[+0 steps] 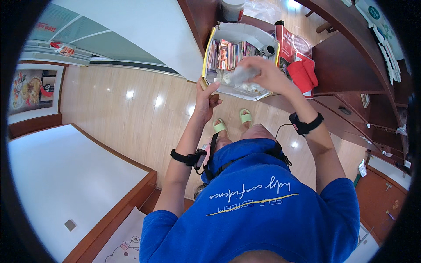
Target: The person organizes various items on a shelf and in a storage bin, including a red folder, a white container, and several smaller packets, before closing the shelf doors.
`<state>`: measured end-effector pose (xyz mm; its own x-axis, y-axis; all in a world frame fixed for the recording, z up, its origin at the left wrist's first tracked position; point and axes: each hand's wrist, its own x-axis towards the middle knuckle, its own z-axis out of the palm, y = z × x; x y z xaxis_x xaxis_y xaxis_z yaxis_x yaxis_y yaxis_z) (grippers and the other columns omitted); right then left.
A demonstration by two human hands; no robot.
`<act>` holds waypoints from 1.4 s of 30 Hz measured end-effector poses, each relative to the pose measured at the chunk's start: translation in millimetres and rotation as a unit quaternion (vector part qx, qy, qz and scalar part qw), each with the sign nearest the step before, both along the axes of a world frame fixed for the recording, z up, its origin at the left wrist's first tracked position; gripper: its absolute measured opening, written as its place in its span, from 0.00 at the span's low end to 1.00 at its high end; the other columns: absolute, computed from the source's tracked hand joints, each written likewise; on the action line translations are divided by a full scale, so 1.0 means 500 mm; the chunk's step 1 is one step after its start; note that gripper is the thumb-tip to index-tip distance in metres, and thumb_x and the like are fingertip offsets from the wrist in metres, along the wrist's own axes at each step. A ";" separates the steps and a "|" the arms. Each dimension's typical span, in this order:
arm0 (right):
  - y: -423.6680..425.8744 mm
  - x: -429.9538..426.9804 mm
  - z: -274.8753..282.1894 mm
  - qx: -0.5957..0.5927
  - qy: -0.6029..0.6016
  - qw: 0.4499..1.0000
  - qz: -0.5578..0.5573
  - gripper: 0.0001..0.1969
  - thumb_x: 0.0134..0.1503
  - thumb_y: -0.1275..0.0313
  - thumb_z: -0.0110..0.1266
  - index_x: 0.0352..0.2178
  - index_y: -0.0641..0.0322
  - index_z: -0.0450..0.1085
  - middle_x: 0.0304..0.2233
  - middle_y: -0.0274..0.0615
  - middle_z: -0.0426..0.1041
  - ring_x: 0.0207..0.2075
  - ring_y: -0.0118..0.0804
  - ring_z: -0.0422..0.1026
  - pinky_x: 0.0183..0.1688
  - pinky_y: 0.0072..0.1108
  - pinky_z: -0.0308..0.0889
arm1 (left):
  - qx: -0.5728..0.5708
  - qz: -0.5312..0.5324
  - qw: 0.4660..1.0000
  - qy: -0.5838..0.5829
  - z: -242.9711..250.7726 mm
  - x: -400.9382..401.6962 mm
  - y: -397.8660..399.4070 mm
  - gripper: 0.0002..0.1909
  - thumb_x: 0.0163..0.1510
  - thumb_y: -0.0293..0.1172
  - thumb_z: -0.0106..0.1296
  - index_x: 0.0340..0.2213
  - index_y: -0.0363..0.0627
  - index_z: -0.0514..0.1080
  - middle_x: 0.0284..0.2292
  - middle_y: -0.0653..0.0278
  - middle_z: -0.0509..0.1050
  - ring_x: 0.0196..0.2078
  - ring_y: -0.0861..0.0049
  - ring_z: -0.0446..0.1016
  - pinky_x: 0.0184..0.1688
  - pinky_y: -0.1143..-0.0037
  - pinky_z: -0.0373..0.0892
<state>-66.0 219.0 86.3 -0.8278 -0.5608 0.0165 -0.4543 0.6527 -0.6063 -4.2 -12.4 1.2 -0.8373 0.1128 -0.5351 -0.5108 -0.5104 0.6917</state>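
Observation:
A white box with yellow edges stands on the dark wooden shelf, open at the top. Inside are a row of thin booklets or cards, a black and silver round object and crumpled white wrappings. My left hand grips the box's near left corner, thumb on the rim. My right hand is over the box's near right part, its fingers closed on a greyish, see-through item, blurred by motion; what it is I cannot tell.
Right of the box lie a red printed packet and a folded red cloth or pouch. A lidded jar and a clear plastic bag are behind it. Dark shelving curves along the right; a white panel borders the left.

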 end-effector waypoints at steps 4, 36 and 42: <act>0.048 -0.007 0.047 -0.387 -0.155 0.876 -0.243 0.17 0.60 0.67 0.55 0.47 0.65 0.66 0.40 0.37 0.73 0.39 0.27 0.73 0.42 0.22 0.71 | 0.004 0.001 1.000 -0.002 -0.003 -0.004 0.006 0.26 0.47 0.39 0.60 0.43 0.54 0.57 0.24 0.74 0.60 0.16 0.88 0.55 0.22 0.80 0.64; 0.273 -0.022 -0.068 0.024 0.023 0.905 -0.425 0.28 0.54 0.60 0.57 0.50 0.68 0.64 0.42 0.54 0.75 0.45 0.48 0.74 0.49 0.31 0.67 | 0.008 -0.038 0.999 -0.012 -0.008 0.003 -0.035 0.37 0.52 0.45 0.59 0.55 0.47 0.52 0.30 0.69 0.65 0.15 0.91 0.55 0.35 0.71 0.76; 0.262 -0.003 -0.071 0.059 0.070 0.910 -0.406 0.24 0.55 0.63 0.56 0.51 0.62 0.65 0.41 0.52 0.76 0.41 0.49 0.76 0.45 0.32 0.69 | 0.073 -0.026 0.997 0.003 0.009 0.021 -0.077 0.28 0.58 0.49 0.45 0.54 0.46 0.57 0.42 0.54 0.72 0.16 0.86 0.58 0.37 0.71 0.74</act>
<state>-67.7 350.2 50.6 -0.9644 0.2285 0.1333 0.1378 0.8641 -0.4841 6.4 -51.1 5.7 -0.8315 0.2326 -0.5044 -0.5351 -0.5788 0.6153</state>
